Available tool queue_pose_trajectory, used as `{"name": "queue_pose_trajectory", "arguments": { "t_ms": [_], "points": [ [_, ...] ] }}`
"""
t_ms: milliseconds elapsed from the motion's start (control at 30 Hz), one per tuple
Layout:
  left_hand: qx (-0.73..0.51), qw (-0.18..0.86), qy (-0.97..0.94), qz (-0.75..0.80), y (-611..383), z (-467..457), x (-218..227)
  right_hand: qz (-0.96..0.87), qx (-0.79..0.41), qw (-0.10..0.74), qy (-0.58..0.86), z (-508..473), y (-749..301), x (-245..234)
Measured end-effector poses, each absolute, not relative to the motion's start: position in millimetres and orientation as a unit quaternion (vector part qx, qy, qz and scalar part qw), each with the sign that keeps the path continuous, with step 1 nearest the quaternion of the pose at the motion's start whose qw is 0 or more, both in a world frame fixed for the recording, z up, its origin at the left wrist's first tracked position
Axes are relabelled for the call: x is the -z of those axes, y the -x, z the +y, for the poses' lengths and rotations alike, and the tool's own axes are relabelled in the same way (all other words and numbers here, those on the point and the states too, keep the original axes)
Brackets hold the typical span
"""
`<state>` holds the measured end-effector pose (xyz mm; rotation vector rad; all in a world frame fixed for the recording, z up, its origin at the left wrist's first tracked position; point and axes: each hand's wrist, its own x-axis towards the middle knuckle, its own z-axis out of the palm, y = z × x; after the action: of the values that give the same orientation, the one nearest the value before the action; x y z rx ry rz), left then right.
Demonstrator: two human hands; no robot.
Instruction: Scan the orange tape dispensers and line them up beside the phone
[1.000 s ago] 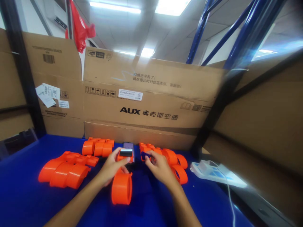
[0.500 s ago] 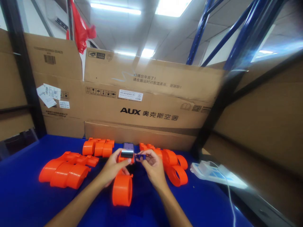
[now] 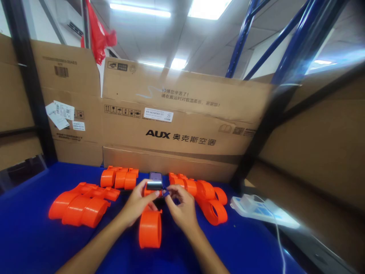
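Observation:
My left hand (image 3: 138,203) is closed round an orange plastic part (image 3: 150,229) with a wide ring that hangs below my fingers. At its upper end lies a shiny silver cylinder (image 3: 154,185), just beyond my thumb. My right hand (image 3: 182,207) pinches a small dark blue piece (image 3: 166,193) against the right side of that upper end. My fingers partly hide where the blue piece meets the orange part. A phone (image 3: 156,176) with a lit screen stands right behind.
More orange ringed parts lie on the blue table (image 3: 25,236): a near-left row (image 3: 82,209), a far-left group (image 3: 119,177) and a right-hand group (image 3: 211,201). A white power strip (image 3: 262,211) with a cable lies at right. Printed cardboard (image 3: 182,125) walls the back.
My right hand has brought the blue piece leftward, up to the orange part's side. The hanging ring has turned slightly and shifted a little right. My left hand keeps its hold.

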<state>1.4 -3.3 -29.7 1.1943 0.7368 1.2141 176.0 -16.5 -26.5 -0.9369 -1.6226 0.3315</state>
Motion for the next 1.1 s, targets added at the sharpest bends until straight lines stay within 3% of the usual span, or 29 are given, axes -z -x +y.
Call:
{"name": "queue_pose_trajectory", "arguments": {
  "t_ms": [200,533,1100],
  "points": [
    [-0.536,0.574,-0.523,0.330,-3.5,-4.6,30.2,-0.704,-0.052,0.562,0.430,-24.7,-171.1,24.7],
    [-0.542,0.575,-0.514,0.333,-3.7,-4.2,29.5,-0.731,-0.077,0.537,0.414,-23.8,-174.0,22.4],
    [-0.567,0.593,-0.482,0.307,-4.6,-7.9,24.7,-0.790,0.084,0.504,0.340,-19.9,-179.7,21.6]
  ]
}}
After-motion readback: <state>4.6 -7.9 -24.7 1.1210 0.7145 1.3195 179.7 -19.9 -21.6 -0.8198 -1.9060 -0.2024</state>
